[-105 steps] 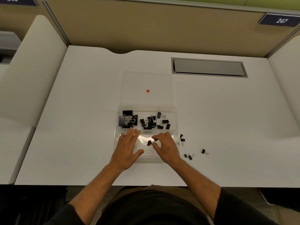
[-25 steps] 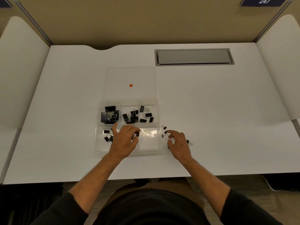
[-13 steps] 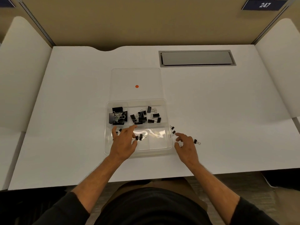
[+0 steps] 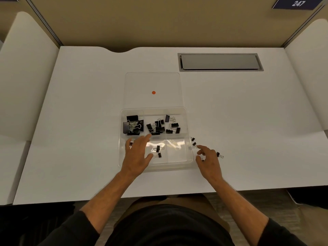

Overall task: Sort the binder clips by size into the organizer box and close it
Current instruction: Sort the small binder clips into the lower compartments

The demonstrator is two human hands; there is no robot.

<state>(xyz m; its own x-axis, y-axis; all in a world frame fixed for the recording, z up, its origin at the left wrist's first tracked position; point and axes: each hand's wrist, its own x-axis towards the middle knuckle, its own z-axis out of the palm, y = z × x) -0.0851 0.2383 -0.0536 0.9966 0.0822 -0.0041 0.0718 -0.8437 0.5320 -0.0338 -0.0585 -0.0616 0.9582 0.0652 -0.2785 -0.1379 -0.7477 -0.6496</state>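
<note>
Organizer box lies long axis sideways (lid flat behind); left hand relaxed; right hand's grip unclear.

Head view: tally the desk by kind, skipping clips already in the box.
organizer box: 1
open lid: 1
orange dot: 1
loose binder clips: 4 showing, one half under the right hand
Total: 7

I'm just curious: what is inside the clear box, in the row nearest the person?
In the organizer box, the middle near compartment holds two small binder clips. The right one looks bare. The left hand covers most of the left one; one clip peeks out.
</note>
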